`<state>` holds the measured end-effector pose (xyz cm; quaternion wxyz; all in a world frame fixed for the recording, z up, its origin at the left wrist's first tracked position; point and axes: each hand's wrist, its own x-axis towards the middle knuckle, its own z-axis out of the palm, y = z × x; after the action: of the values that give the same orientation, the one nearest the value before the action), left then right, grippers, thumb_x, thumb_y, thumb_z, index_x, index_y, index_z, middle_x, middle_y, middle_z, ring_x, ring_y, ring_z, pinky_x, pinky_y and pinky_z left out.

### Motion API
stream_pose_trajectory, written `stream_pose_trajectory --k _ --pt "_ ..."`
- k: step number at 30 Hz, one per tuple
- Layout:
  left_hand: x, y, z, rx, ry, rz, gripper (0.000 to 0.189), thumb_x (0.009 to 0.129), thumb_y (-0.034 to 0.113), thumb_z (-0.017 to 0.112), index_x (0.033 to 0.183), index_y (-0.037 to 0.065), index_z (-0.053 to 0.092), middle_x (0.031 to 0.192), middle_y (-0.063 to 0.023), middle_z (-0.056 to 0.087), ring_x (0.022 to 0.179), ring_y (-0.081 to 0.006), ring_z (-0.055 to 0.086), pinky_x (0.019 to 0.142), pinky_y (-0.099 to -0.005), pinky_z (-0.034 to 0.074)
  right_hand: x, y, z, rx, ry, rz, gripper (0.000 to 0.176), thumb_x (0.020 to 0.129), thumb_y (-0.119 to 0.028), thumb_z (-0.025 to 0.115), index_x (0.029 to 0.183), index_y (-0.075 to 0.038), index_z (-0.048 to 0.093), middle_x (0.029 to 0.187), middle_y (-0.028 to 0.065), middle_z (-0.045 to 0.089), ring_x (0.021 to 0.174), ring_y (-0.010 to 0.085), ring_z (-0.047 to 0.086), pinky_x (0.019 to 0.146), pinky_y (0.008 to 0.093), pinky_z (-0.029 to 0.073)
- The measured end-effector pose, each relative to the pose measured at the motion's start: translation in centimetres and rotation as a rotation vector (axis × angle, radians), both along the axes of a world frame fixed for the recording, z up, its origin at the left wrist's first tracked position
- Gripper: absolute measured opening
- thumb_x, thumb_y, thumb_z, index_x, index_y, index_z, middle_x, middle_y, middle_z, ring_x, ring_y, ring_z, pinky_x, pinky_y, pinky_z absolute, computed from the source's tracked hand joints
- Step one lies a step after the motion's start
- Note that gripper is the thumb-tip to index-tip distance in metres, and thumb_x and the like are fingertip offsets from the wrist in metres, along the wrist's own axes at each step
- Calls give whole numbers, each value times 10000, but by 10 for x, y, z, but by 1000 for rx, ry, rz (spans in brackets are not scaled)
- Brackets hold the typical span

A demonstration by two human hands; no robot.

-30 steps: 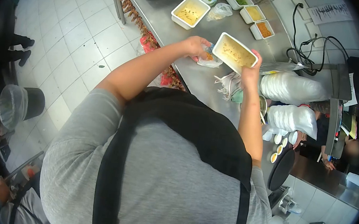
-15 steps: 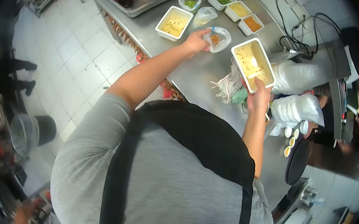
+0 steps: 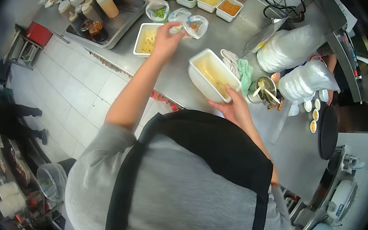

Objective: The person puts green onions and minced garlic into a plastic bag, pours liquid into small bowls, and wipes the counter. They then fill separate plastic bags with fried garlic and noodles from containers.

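Note:
My right hand (image 3: 235,106) grips the near end of a tilted white container (image 3: 206,74) with a pale yellow layer inside, held above the steel counter (image 3: 174,80). My left hand (image 3: 168,39) has its thumb and fingers pinched together over the space between a second white container (image 3: 147,39) and a plastic bag with orange bits (image 3: 195,27). Something small and pale shows at those fingertips, too small to name. A bag with chopped green pieces (image 3: 159,12) and another clear bag (image 3: 179,15) lie just beyond.
Three small tubs (image 3: 211,0) line the back of the counter. A tray (image 3: 126,23) of sauce bottles is at the left. Cloths (image 3: 244,74), a metal pot (image 3: 265,88) and plastic-wrapped stacks (image 3: 285,47) sit at the right. Another person (image 3: 8,119) stands far left.
My left hand has let go of the bag with orange bits and moved left. The container in my right hand has moved left and turned. The whole view has shifted.

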<state>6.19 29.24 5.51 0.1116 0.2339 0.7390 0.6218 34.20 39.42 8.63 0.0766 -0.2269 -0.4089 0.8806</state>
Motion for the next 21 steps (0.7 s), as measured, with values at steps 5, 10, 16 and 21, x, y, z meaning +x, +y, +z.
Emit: stream_pose_trajectory --k 5,10,16,21 --pt "50 -79 72 10 -229 54 456 836 247 685 1210 104 466 1046 -70 522 840 -169 566 681 -298 481 -113 -52 23 38 119 -46 716 898 -261 639 1399 -117 148 1322 149 424 1148 330 529 904 476 481" --pt "-46 -111 39 -202 266 244 461 737 73 666 1171 46 513 868 -103 632 764 -222 636 705 -324 499 -167 -70 29 503 104 274 695 880 -304 665 1413 -103 267 1336 137 420 1025 251 561 842 408 498" --pt "-83 -105 36 -608 369 111 545 709 170 728 1218 79 554 904 -126 623 828 -280 628 772 -364 499 -243 84 -17 1747 -121 -72 368 837 -257 604 1118 -22 635 1320 206 479 1138 350 522 974 382 435" --pt "-50 -107 33 -531 601 251 574 714 215 761 1233 83 554 1209 -187 467 1104 -334 501 931 -411 424 -263 170 -23 1867 -618 284 443 830 -297 619 1168 -11 608 1335 235 469 1301 355 378 1047 397 367"
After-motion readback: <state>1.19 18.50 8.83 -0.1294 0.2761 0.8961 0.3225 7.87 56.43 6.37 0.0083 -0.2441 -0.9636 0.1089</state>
